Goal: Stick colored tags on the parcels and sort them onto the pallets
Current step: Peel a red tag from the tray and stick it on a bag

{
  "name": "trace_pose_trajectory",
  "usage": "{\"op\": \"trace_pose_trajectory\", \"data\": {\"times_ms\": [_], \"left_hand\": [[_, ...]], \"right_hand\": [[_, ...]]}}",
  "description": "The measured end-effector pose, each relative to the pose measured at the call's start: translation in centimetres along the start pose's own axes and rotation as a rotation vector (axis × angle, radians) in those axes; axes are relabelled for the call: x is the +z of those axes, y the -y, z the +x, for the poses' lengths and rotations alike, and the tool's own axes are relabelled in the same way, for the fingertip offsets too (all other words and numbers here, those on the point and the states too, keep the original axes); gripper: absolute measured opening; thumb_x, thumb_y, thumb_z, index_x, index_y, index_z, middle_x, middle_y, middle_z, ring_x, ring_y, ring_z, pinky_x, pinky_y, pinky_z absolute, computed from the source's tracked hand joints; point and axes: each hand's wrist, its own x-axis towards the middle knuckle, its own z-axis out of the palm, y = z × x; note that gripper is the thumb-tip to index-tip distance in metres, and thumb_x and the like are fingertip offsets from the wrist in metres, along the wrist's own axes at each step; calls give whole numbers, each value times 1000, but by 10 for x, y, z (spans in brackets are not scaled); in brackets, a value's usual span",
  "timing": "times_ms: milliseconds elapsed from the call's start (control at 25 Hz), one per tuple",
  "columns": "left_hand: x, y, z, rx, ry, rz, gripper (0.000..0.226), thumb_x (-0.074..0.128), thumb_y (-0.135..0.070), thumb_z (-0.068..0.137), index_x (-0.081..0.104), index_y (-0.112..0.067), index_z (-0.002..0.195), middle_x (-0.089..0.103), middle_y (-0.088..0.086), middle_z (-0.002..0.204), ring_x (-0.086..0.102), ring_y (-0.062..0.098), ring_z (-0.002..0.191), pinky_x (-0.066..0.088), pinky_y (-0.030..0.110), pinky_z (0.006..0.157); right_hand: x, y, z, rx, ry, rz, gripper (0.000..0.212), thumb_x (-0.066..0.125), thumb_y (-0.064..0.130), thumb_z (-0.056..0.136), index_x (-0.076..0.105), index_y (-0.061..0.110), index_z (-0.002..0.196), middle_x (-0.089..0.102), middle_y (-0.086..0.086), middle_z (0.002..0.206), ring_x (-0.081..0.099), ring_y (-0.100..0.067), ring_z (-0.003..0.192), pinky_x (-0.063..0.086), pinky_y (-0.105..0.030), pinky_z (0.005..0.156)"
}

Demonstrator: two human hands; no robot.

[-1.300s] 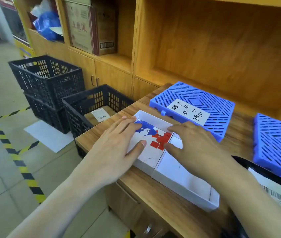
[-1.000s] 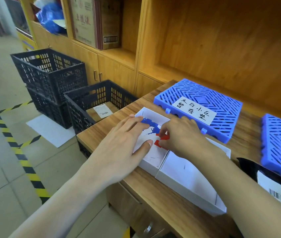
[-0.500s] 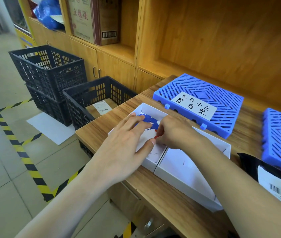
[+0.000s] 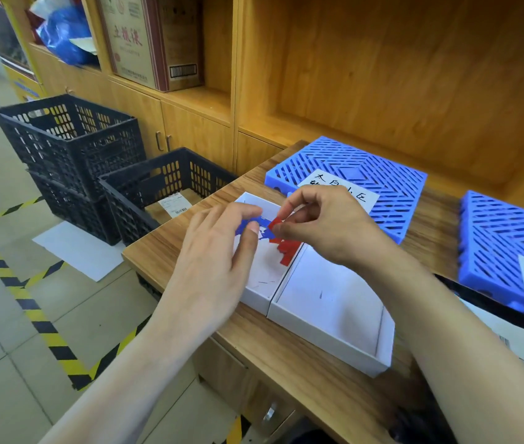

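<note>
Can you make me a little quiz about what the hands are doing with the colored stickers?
1. True or false: the right hand pinches a red tag.
2. Which colors of tags lie in the white tray? A) red and blue B) green and yellow C) only black
3. Fill in: behind the tray on the wooden table lies a blue ____ with a handwritten paper label.

Key
1. True. The tag is lifted above the tray, while the left hand rests on the tray by the blue tags.
2. A
3. pallet
</note>
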Motion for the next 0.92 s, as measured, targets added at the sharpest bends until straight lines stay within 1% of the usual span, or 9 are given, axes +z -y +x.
{"op": "trace_pose_trajectory", "data": {"times_ms": [80,120,200,280,320,440,600,800,920], "left_hand": [[4,-11,0,-47,-11,-83,23,43,-34,103,59,-36,119,60,-23,121,45,3,120,32,13,89],[6,-16,0,-52,-3,-130,21,45,-35,102,61,-37,116,61,-24,118,48,2,119,34,13,88],[9,-27,-1,-35,12,-218,18,48,-38,99,64,-39,109,65,-25,111,53,4,116,39,17,89],[14,-40,-2,15,6,-303,13,54,-37,97,66,-37,101,68,-23,103,58,7,110,45,26,91],[16,-47,-4,34,2,-350,10,58,-33,96,68,-34,98,69,-22,99,60,6,107,45,25,91],[26,-61,-10,23,39,-447,7,67,-24,91,72,-29,90,72,-18,91,65,6,98,46,17,87],[39,-69,-15,-41,88,-533,9,72,-19,88,76,-26,85,76,-13,85,69,10,90,52,25,84],[46,-79,-22,-199,187,-788,17,64,-16,94,79,-22,91,79,-4,87,71,8,89,54,21,76],[47,-82,-23,-257,269,-892,13,72,-21,83,81,-19,92,79,1,90,71,10,89,54,23,76]], "right_hand": [[-15,4,-16,-49,-29,89,14,82,10,79,71,13,86,77,-6,75,76,-20,77,60,-39,80],[-22,4,-25,-69,-44,131,13,82,10,79,71,12,86,77,-7,76,75,-17,76,59,-33,78],[-32,2,-42,-95,-82,227,10,81,8,80,73,11,86,77,-9,75,70,-10,65,53,-18,64],[-37,-3,-58,-96,-137,310,9,81,7,80,74,12,84,75,-7,72,64,-8,59,46,-11,57],[-38,-8,-65,-86,-167,340,8,81,8,80,74,12,83,75,-6,69,63,-9,58,44,-10,56],[-39,-23,-86,-35,-247,395,7,80,11,80,75,15,83,75,-3,69,68,-11,60,44,-12,55],[-37,-40,-101,39,-319,436,6,80,14,81,75,16,84,77,1,74,68,-10,61,45,-15,56],[-41,-49,-116,33,-359,534,3,78,16,82,76,16,82,77,1,76,63,-10,59,46,-19,59],[-44,-53,-123,17,-367,557,3,78,17,82,76,15,83,77,-3,77,62,-11,60,47,-24,61]]}}
